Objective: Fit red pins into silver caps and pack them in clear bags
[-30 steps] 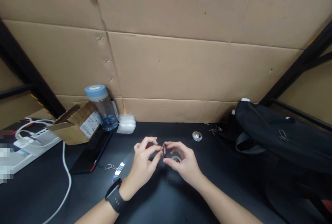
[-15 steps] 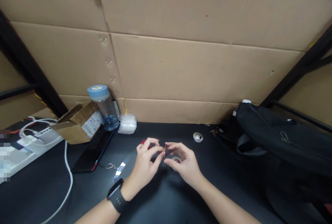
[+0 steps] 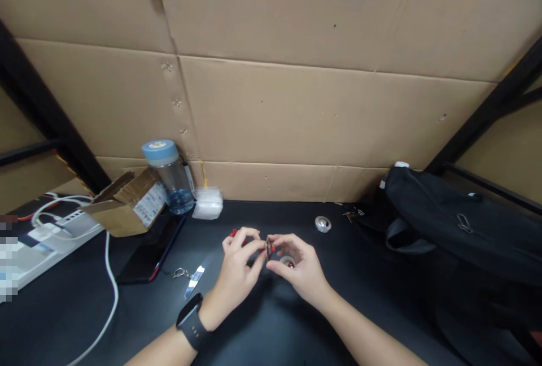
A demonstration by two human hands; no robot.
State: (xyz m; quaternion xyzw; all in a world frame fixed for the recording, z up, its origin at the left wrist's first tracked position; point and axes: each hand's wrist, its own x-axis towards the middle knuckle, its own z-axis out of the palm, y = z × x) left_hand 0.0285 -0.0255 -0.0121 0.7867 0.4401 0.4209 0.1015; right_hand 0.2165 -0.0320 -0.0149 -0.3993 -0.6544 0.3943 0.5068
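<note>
My left hand (image 3: 240,256) and my right hand (image 3: 297,260) meet above the black desk, fingertips closed on a small dark round disc (image 3: 268,248) held on edge between them. A bit of red shows by the disc; its exact kind is too small to tell. Behind the left fingers, a red object (image 3: 234,232) is mostly hidden. Partly covered by my right hand, a pale ring-shaped item (image 3: 288,261) has something reddish in its middle. Left of my left hand lies a key ring (image 3: 180,273) joined to a shiny strip (image 3: 194,282).
A silvery round piece (image 3: 323,223) lies beyond my right hand. Along the left stand an opened cardboard box (image 3: 127,208), a blue-lidded bottle (image 3: 169,177), clear plastic bags (image 3: 208,203), a phone (image 3: 150,253) and a white power strip (image 3: 51,247). A black bag (image 3: 449,225) fills the right.
The disc has turned slightly, so more of its face and some red beside it now show. Both hands keep nearly the same place.
</note>
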